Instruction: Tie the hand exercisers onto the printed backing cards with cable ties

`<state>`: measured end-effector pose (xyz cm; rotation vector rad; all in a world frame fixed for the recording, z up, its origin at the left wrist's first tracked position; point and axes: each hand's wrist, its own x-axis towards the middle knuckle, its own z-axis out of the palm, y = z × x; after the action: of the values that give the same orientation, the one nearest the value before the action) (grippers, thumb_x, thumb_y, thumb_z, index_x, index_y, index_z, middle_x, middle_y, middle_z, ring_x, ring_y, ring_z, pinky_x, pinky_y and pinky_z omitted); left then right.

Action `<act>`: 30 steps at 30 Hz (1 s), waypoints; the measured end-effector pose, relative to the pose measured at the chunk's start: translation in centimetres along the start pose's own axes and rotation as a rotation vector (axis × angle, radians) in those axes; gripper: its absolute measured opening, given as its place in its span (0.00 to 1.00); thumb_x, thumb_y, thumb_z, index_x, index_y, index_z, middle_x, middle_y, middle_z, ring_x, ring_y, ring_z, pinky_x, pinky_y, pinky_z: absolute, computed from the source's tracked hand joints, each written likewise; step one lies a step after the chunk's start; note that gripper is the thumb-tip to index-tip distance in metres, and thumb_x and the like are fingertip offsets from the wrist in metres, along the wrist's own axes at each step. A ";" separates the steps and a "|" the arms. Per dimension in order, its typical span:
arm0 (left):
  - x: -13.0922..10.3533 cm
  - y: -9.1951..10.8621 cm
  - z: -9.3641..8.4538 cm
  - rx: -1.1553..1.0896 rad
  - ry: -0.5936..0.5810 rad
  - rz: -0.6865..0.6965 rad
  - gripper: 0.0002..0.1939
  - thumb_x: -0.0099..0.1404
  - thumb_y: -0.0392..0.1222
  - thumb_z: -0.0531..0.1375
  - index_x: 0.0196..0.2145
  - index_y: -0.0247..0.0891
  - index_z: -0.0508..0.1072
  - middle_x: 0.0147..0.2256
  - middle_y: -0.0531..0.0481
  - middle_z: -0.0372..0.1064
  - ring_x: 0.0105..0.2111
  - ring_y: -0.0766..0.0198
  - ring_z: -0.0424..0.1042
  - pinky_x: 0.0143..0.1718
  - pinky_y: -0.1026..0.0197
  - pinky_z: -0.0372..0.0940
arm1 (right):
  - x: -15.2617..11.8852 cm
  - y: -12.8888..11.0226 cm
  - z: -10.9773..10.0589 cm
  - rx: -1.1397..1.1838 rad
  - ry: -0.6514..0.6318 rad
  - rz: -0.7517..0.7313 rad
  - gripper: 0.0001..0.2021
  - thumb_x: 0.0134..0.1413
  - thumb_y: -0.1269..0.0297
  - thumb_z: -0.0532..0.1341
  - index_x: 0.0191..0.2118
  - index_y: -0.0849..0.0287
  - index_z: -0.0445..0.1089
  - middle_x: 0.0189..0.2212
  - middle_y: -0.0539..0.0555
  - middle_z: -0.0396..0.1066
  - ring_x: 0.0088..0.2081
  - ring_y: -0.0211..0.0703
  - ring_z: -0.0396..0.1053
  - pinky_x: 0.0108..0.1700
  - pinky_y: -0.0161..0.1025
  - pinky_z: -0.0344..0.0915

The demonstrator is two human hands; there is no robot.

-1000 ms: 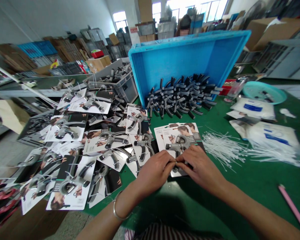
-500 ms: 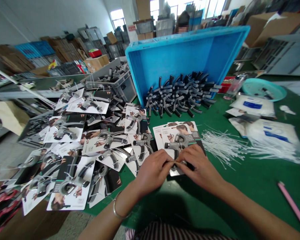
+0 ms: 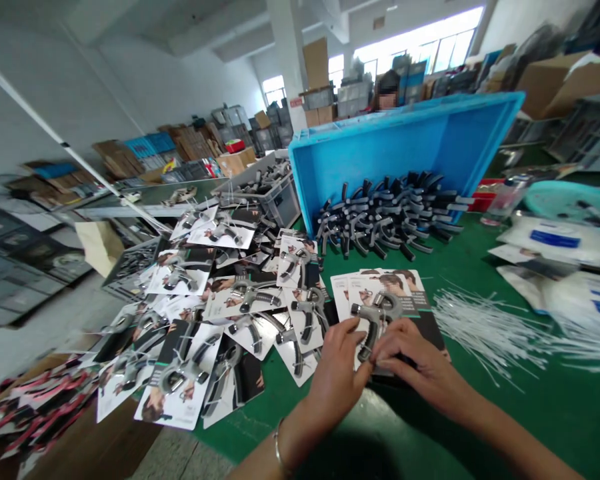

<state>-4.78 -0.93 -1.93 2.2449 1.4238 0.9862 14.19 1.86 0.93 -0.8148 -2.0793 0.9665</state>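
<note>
A grey and black hand grip point(image 3: 373, 320) lies on the top card of a small stack of printed cards point(image 3: 340, 290). My left hand point(image 3: 340, 363) is at the grip's left side, thumb and fingers apart around the card's lower edge and the grip's handle. Close beside it, my right hand point(image 3: 413, 353) pinches at the lower end of the grip; what its fingertips hold is too small to tell. White zip ties point(image 3: 485, 327) are spread right of the stack. Many carded grips point(image 3: 180, 373) are heaped to the left.
Behind the stack a blue crate point(image 3: 375, 150) stands tipped on its side with loose grips point(image 3: 390, 213) spilling out. A grey bin point(image 3: 280, 193) is left of it. White plastic bags point(image 3: 560, 240) and a turquoise tray point(image 3: 570, 200) are at the right. A person's head shows beyond the crate.
The view has swung up and left, so the scene sits lower and further right. My left hand's fingers have parted from my right hand's and spread onto the card and grip.
</note>
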 end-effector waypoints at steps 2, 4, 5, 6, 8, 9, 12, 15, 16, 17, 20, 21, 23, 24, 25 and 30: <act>0.1 0.5 -0.5 0.065 0.008 0.123 0.18 0.64 0.35 0.61 0.52 0.34 0.66 0.54 0.38 0.66 0.55 0.51 0.64 0.57 0.45 0.63 | -0.8 0.2 -0.4 0.092 0.006 0.009 0.05 0.63 0.64 0.60 0.36 0.53 0.72 0.36 0.53 0.74 0.44 0.47 0.67 0.46 0.44 0.66; 0.3 1.0 -1.2 0.110 0.046 0.239 0.17 0.66 0.36 0.60 0.51 0.31 0.67 0.50 0.38 0.70 0.51 0.51 0.66 0.54 0.46 0.64 | -2.3 0.5 -1.1 0.184 0.112 0.055 0.07 0.63 0.61 0.60 0.34 0.52 0.73 0.35 0.54 0.74 0.43 0.48 0.68 0.45 0.44 0.67; 0.4 1.1 -1.7 0.130 0.068 0.277 0.16 0.66 0.36 0.59 0.51 0.31 0.67 0.48 0.38 0.71 0.50 0.52 0.67 0.54 0.47 0.65 | -3.2 0.8 -1.6 0.212 0.212 0.099 0.07 0.62 0.59 0.59 0.34 0.52 0.73 0.35 0.54 0.74 0.42 0.49 0.69 0.44 0.44 0.68; 0.7 0.9 -2.3 0.152 0.089 0.301 0.15 0.67 0.36 0.59 0.50 0.30 0.68 0.47 0.38 0.71 0.49 0.53 0.68 0.54 0.48 0.65 | -4.1 1.2 -2.2 0.221 0.323 0.162 0.08 0.62 0.57 0.59 0.35 0.51 0.73 0.36 0.55 0.74 0.43 0.51 0.70 0.44 0.45 0.68; 1.8 -0.3 -4.5 0.223 0.134 0.301 0.13 0.67 0.36 0.59 0.49 0.31 0.69 0.46 0.39 0.72 0.49 0.54 0.69 0.54 0.50 0.64 | -6.1 2.1 -3.4 0.182 0.511 0.316 0.09 0.61 0.54 0.59 0.38 0.49 0.74 0.40 0.57 0.75 0.46 0.54 0.70 0.47 0.47 0.68; 2.8 -1.2 -6.0 0.280 0.163 0.299 0.13 0.67 0.37 0.59 0.49 0.32 0.69 0.47 0.38 0.72 0.50 0.53 0.69 0.55 0.49 0.63 | -6.9 2.5 -3.8 0.151 0.553 0.394 0.10 0.60 0.52 0.59 0.39 0.49 0.75 0.42 0.57 0.75 0.47 0.55 0.70 0.48 0.47 0.68; 8.0 -4.9 -12.0 0.502 0.319 0.190 0.14 0.69 0.40 0.57 0.50 0.31 0.69 0.50 0.35 0.70 0.53 0.48 0.67 0.56 0.44 0.60 | -8.3 3.0 -4.4 0.135 0.497 0.563 0.14 0.57 0.48 0.61 0.38 0.52 0.75 0.42 0.57 0.76 0.45 0.56 0.72 0.47 0.47 0.68; 14.0 -7.8 -17.2 0.612 0.434 0.075 0.22 0.70 0.44 0.56 0.55 0.26 0.65 0.56 0.31 0.63 0.59 0.41 0.59 0.59 0.35 0.51 | -7.8 2.9 -3.7 0.167 0.448 0.578 0.15 0.58 0.49 0.61 0.37 0.55 0.74 0.33 0.55 0.75 0.37 0.50 0.73 0.42 0.43 0.69; 15.3 -8.2 -17.9 0.597 0.492 0.058 0.24 0.69 0.46 0.57 0.57 0.27 0.64 0.59 0.30 0.60 0.60 0.39 0.56 0.61 0.34 0.48 | -7.6 3.1 -3.4 0.157 0.469 0.560 0.14 0.59 0.49 0.60 0.37 0.55 0.73 0.32 0.55 0.75 0.36 0.48 0.73 0.41 0.42 0.69; 16.0 -8.3 -18.0 0.557 0.503 0.056 0.26 0.68 0.46 0.58 0.58 0.29 0.63 0.60 0.31 0.58 0.62 0.40 0.55 0.62 0.35 0.47 | -7.4 3.4 -3.2 0.134 0.504 0.540 0.14 0.59 0.50 0.60 0.38 0.56 0.73 0.31 0.54 0.74 0.34 0.46 0.72 0.40 0.41 0.69; 13.9 -7.0 -13.9 0.321 0.404 0.029 0.20 0.71 0.47 0.54 0.56 0.36 0.67 0.56 0.37 0.65 0.59 0.47 0.61 0.62 0.42 0.52 | -8.2 5.6 -3.2 -0.017 0.579 0.537 0.14 0.61 0.51 0.58 0.40 0.57 0.71 0.32 0.54 0.74 0.31 0.44 0.71 0.36 0.40 0.69; 12.1 -6.4 -11.4 0.206 0.294 -0.014 0.19 0.71 0.48 0.53 0.54 0.37 0.69 0.52 0.39 0.68 0.55 0.50 0.65 0.59 0.44 0.57 | -8.8 6.7 -3.6 -0.120 0.569 0.549 0.14 0.62 0.51 0.56 0.40 0.57 0.71 0.33 0.55 0.74 0.30 0.44 0.71 0.35 0.41 0.69; 8.1 -5.5 -6.0 -0.021 0.082 -0.167 0.23 0.68 0.52 0.56 0.56 0.37 0.67 0.51 0.40 0.69 0.50 0.51 0.70 0.54 0.47 0.63 | -10.4 9.0 -4.7 -0.370 0.505 0.569 0.15 0.63 0.53 0.54 0.40 0.58 0.72 0.35 0.56 0.75 0.33 0.47 0.72 0.38 0.43 0.69; 6.3 -5.1 -3.6 -0.098 0.014 -0.235 0.28 0.65 0.53 0.59 0.59 0.37 0.64 0.53 0.39 0.67 0.52 0.50 0.69 0.54 0.47 0.63 | -11.1 10.1 -5.3 -0.492 0.468 0.565 0.15 0.63 0.54 0.53 0.40 0.58 0.73 0.36 0.57 0.75 0.36 0.49 0.73 0.41 0.44 0.69; 4.8 -4.9 -1.5 -0.158 -0.021 -0.291 0.32 0.63 0.53 0.62 0.60 0.37 0.63 0.54 0.38 0.66 0.54 0.49 0.68 0.55 0.47 0.62 | -11.6 11.2 -6.0 -0.572 0.438 0.562 0.15 0.63 0.55 0.53 0.40 0.58 0.73 0.37 0.59 0.75 0.39 0.51 0.73 0.44 0.46 0.68; 2.8 -5.0 2.2 -0.327 -0.008 -0.461 0.27 0.66 0.51 0.59 0.58 0.35 0.65 0.55 0.37 0.67 0.55 0.49 0.66 0.58 0.47 0.59 | -10.6 14.3 -8.6 -0.711 0.332 0.536 0.14 0.61 0.58 0.56 0.44 0.57 0.74 0.43 0.62 0.72 0.42 0.54 0.71 0.40 0.44 0.66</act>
<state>-5.88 4.05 -5.31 1.5919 1.5480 0.9633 30.50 4.55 -9.99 -1.8250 -1.9331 0.2651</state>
